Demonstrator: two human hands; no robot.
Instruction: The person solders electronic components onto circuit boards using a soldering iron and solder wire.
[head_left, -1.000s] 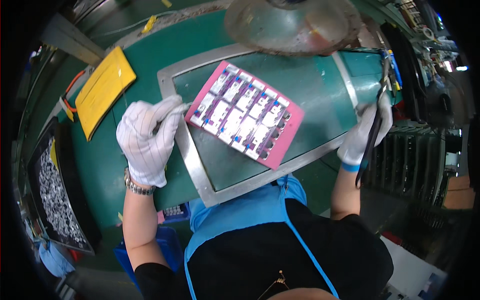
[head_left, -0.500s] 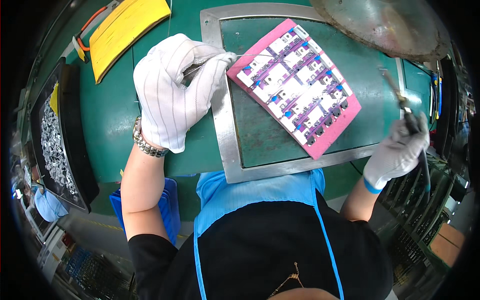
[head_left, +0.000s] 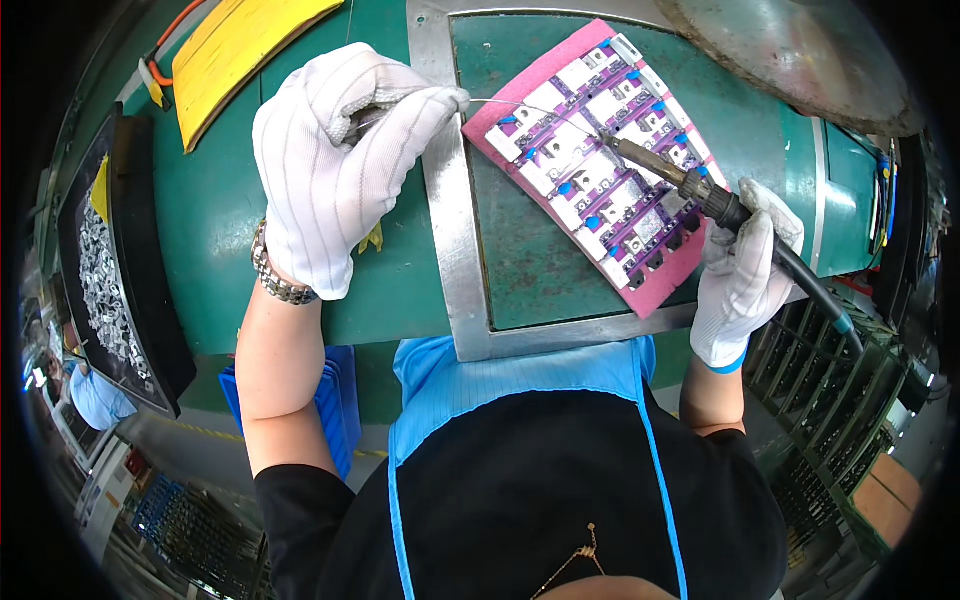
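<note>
Purple circuit boards (head_left: 570, 150) with white blocks and blue round parts lie in rows on a pink foam pad (head_left: 655, 290). My left hand (head_left: 345, 160), in a white striped glove, is closed in a pinch on thin solder wire (head_left: 510, 101), which reaches over the boards. A soldering iron (head_left: 690, 182) is gripped in my gloved right hand (head_left: 745, 270). Its tip is over the middle of the boards, close to the wire's end; whether they touch I cannot tell.
The pad rests inside a metal frame (head_left: 455, 240) on the green table (head_left: 220, 250). At left, a black tray (head_left: 165, 300) holds many small metal parts (head_left: 105, 290). A yellow board (head_left: 235, 60) lies at the back left, and a round metal disc (head_left: 800, 60) overhangs the back right.
My right hand has brought the soldering iron inward from the right, so its tip is now over the boards. My left hand has shifted slightly, still pinching the solder wire.
</note>
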